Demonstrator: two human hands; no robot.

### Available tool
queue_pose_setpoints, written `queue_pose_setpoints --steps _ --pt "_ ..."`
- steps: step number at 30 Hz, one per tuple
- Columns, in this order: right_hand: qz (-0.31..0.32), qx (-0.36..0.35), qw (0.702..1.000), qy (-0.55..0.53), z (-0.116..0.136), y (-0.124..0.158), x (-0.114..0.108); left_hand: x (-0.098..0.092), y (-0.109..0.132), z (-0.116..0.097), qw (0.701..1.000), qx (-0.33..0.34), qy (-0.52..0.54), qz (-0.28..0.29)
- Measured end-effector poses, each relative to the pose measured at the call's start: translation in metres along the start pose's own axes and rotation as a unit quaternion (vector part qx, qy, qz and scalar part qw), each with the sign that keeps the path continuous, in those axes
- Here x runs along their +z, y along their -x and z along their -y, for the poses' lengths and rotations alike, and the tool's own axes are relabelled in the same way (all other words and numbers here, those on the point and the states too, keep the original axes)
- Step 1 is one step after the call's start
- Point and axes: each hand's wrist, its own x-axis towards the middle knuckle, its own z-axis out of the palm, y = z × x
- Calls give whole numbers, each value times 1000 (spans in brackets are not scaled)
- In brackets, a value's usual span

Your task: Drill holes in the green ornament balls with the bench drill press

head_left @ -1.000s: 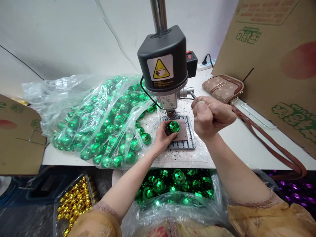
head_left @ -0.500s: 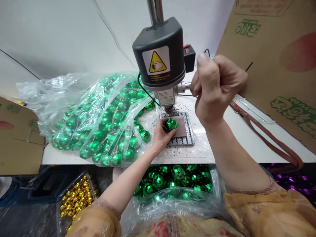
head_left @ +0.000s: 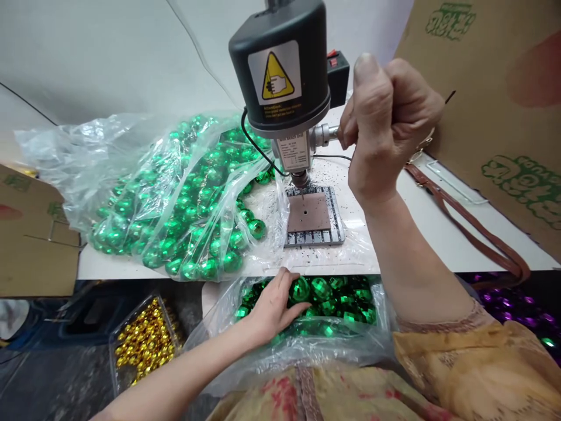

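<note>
My left hand (head_left: 274, 307) is low over the lined bin of green balls (head_left: 350, 298), thumb and fingers around a shiny faceted green ball (head_left: 300, 288). My right hand (head_left: 388, 126) is raised in a fist around the feed lever (head_left: 331, 134) of a small bench drill (head_left: 280, 70); most of the lever is hidden by the fingers. Under the drill bit, a brown board (head_left: 309, 212) with a small hole lies bare on the slotted metal base (head_left: 313, 237). Dark shavings are scattered about it.
A clear plastic bag (head_left: 175, 199) of green balls spreads over the table left of the drill. Cardboard boxes (head_left: 495, 117) flank both sides. A brown strap (head_left: 477, 234) lies at right. A tray of gold balls (head_left: 144, 342) stands low left; purple balls (head_left: 517, 310) are low right.
My left hand has come down from the board under the drill to the bin, and the green ball has left the board. My right hand stays on the lever. The view has tilted slightly down.
</note>
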Motion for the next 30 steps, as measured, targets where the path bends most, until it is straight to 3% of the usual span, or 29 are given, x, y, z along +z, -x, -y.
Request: queue_pose_setpoints --steps 3,5,7,10,12,16,20,27,30 --pt "6 6 1000 23 -4 1 -2 11 10 0 999 -14 -24 22" --pt "8 4 1000 21 -6 1 -2 11 9 -2 999 10 -53 5" --pt "11 10 1000 18 -8 1 -3 -1 -2 -3 994 60 -84 -38" --pt "8 20 1000 10 -10 2 -4 -34 -32 6 981 93 -131 -113" --pt "5 15 1000 -2 -10 3 -4 -59 -56 20 974 40 -183 -128" --pt "2 11 1000 0 -9 3 -5 -91 -90 48 951 -107 -284 -59" --pt "3 8 1000 -8 -6 5 -6 -94 -101 59 938 -151 -311 -10" --pt "5 6 1000 -20 -4 6 -6 -90 -94 63 978 -69 -197 10" --pt "-3 -9 999 -43 -5 7 -6 -92 -88 61 990 -61 -117 -47"
